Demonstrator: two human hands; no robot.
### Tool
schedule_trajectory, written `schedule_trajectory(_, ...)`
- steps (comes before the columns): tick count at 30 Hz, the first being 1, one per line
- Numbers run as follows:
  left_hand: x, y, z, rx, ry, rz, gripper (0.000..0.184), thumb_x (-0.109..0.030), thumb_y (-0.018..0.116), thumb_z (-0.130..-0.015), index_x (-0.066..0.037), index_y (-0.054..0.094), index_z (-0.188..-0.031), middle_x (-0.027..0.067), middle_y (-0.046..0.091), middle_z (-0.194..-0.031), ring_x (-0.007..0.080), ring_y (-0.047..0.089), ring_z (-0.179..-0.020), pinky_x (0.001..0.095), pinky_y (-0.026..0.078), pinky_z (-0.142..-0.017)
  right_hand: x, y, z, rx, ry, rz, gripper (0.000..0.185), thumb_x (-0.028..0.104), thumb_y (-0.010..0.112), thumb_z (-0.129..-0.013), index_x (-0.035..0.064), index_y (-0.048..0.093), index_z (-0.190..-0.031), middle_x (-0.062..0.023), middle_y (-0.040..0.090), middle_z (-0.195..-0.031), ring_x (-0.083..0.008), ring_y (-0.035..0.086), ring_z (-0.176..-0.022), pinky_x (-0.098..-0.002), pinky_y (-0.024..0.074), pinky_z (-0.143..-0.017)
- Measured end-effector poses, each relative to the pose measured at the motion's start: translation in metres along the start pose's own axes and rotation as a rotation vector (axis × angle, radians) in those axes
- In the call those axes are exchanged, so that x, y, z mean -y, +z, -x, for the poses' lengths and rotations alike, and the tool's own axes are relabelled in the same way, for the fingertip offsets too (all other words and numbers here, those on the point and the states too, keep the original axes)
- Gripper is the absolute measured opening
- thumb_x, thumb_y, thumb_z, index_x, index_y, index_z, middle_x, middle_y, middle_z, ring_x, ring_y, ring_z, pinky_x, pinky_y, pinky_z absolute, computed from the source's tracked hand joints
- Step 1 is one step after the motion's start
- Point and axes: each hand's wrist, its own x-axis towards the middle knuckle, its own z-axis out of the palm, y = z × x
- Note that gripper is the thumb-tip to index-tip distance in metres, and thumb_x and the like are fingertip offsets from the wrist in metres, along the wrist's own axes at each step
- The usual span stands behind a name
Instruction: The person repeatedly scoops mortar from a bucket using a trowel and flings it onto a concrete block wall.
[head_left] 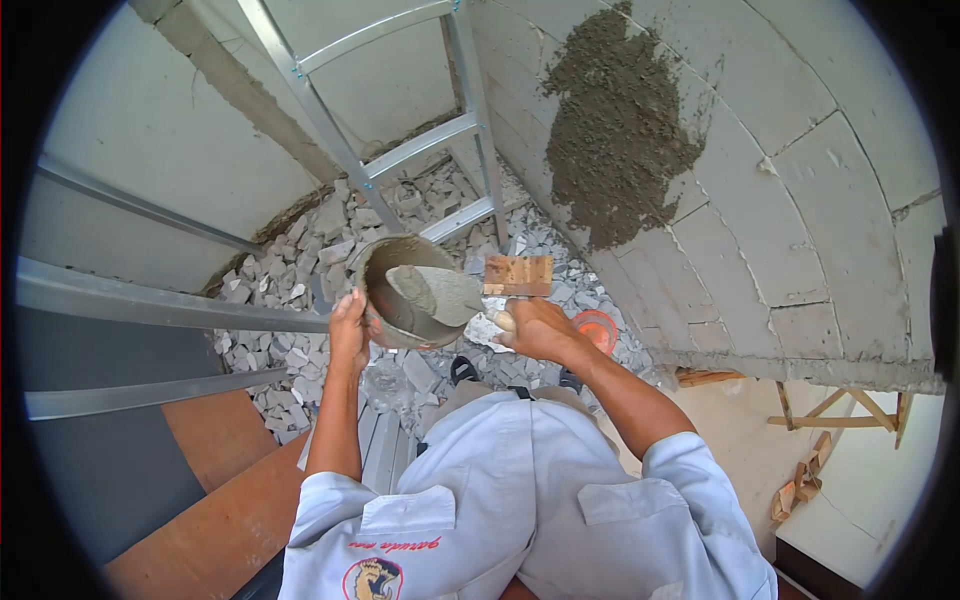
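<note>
My left hand (348,330) grips the near left side of a mortar-smeared bucket (382,262), with the fingers over its rim. My right hand (540,330) is closed around the pale handle of a trowel (455,295). The trowel's blade reaches over the bucket's opening and carries some grey mortar (412,288). Just beyond my right hand is a flat wooden piece (518,275); I cannot tell what it rests on. A rough patch of wet mortar (620,140) covers part of the block wall (740,210) at the upper right.
An aluminium ladder (420,150) stands ahead, over broken block rubble (300,250). Metal rails (170,300) cross on the left, near brown boards (220,500). An orange round container (597,328) lies below my right forearm. A wooden frame (840,421) stands at the right.
</note>
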Motion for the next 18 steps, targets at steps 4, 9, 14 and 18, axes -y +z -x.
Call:
schedule_trajectory(4, 0.020, -0.039, 0.020, -0.222, -0.112, 0.091, 0.035, -0.037, 0.064, -0.105, -0.004, 0.066, -0.119, 0.0024, 0.070, -0.092, 0.0111, 0.064, -0.064, 0.0252, 0.052, -0.053, 0.036, -0.008, 0.021, 0.068, -0.132, 0.009, 0.041, 0.024, 0.078, -0.088, 0.0006, 0.058, -0.115, -0.0245, 0.073, -0.092, -0.0468, 0.070, -0.093, -0.0560, 0.0521, -0.082)
schedule_trajectory(9, 0.031, -0.084, 0.059, -0.333, -0.168, 0.008, 0.031, -0.027, 0.069, -0.102, -0.001, 0.065, -0.118, 0.0063, 0.072, -0.101, 0.0151, 0.070, -0.080, 0.0295, 0.057, -0.068, -0.001, -0.011, 0.065, 0.179, -0.120, -0.165, 0.034, 0.025, 0.072, -0.092, 0.0007, 0.063, -0.114, -0.0266, 0.071, -0.092, -0.0467, 0.069, -0.089, -0.0530, 0.0540, -0.081)
schedule_trajectory(14, 0.045, -0.119, 0.072, -0.322, -0.258, -0.079, 0.028, -0.018, 0.071, -0.100, 0.003, 0.066, -0.118, 0.0085, 0.073, -0.107, 0.0163, 0.070, -0.093, 0.0305, 0.056, -0.082, -0.173, -0.136, 0.083, -0.232, 0.703, -0.166, 0.032, 0.030, 0.070, -0.098, 0.0028, 0.070, -0.115, -0.0082, 0.068, -0.075, -0.0178, 0.065, -0.058, -0.0347, 0.0527, -0.049)
schedule_trajectory(18, 0.036, -0.103, 0.058, -0.273, -0.229, -0.093, 0.018, -0.016, 0.074, -0.098, -0.001, 0.068, -0.106, 0.0052, 0.073, -0.093, 0.0119, 0.067, -0.074, 0.0264, 0.053, -0.067, -0.114, -0.286, 0.153, -0.970, 0.354, 0.101, 0.027, 0.030, 0.068, -0.100, 0.0028, 0.067, -0.104, -0.0060, 0.058, -0.064, -0.0153, 0.061, -0.056, -0.0353, 0.0463, -0.050)
